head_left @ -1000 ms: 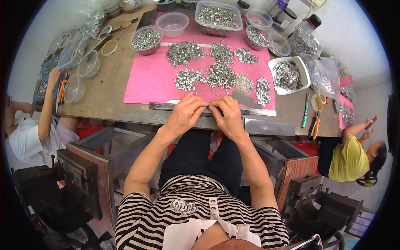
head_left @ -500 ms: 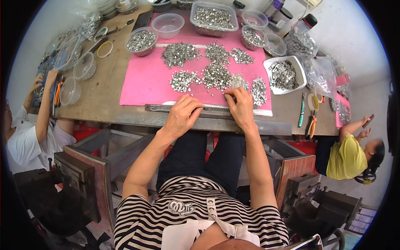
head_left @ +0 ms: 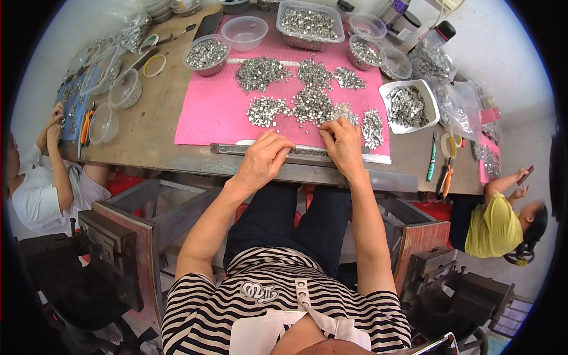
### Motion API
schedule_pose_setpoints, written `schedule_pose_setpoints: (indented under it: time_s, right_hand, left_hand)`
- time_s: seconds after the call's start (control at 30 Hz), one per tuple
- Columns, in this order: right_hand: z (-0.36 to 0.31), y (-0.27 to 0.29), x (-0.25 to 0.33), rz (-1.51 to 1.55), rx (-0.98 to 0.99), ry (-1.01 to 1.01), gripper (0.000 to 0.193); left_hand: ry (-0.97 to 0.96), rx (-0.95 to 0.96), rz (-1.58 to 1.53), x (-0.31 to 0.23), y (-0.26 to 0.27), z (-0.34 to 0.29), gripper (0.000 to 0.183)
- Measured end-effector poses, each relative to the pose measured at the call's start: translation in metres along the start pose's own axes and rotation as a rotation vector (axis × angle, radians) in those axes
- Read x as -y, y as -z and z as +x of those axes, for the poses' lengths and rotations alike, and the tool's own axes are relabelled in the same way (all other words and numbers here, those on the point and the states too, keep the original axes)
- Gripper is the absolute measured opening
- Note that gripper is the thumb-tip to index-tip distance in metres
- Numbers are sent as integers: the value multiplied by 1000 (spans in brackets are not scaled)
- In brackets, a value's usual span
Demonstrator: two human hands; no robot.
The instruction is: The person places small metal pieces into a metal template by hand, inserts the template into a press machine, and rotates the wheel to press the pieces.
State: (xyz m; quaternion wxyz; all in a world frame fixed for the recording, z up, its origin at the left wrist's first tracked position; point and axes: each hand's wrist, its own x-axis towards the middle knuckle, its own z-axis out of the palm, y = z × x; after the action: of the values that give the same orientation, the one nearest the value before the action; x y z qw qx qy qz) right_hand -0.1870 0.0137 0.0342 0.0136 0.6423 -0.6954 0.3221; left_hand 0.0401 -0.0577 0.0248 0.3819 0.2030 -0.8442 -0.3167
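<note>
A long dark metal rail (head_left: 231,149) lies along the near edge of the table, with a row of small linked-looking metal pieces (head_left: 310,152) in it between my hands. My left hand (head_left: 262,160) rests over the rail, thumb and fingers pinched together at the left end of that row. Just above the row's right part, my right hand (head_left: 345,148) is bent with its thumb and forefinger pinched near the mat; anything between the fingertips is too small to make out. Close beyond my hands are heaps of small silver metal pieces (head_left: 312,105) on a pink mat (head_left: 207,118).
Clear tubs of metal pieces (head_left: 207,55) and an empty tub (head_left: 245,34) stand at the back. A white square dish (head_left: 436,112) is at the right, near pliers (head_left: 445,180) and a green pen-like tool (head_left: 431,163). People sit at left (head_left: 41,195) and right (head_left: 494,231).
The view has shifted slightly, moving the table a little right and up. My hands keep nearly the same pose over the rail. The person at left has brought their hands closer together.
</note>
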Motion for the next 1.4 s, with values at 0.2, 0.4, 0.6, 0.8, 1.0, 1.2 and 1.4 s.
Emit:
schedule_pose_setpoints:
  time_s: [0.2, 0.4, 0.6, 0.8, 1.0, 1.2, 1.4]
  right_hand:
    - [-12, 3, 10, 142, 8, -2, 11]
    - [-29, 2, 37, 216, -19, 55, 14]
    - [-33, -2, 39, 172, -94, 124, 12]
    - [-23, 4, 25, 218, -20, 123, 17]
    - [-5, 8, 14, -69, -55, 86, 22]
    - [-18, 30, 9, 49, 188, 172, 22]
    - [-14, 37, 0, 115, 126, 29, 16]
  left_hand:
    - [24, 25, -32, -4, 5, 1, 14]
    - [44, 12, 3, -4, 1, 0, 12]
    - [16, -37, 26, -3, -4, 1, 10]
    - [27, -104, 90, -7, -14, 2, 14]
    - [50, -159, 267, -8, -25, 4, 27]
    - [65, -157, 293, -11, -26, 5, 32]
    - [76, -149, 353, -12, -28, 10, 30]
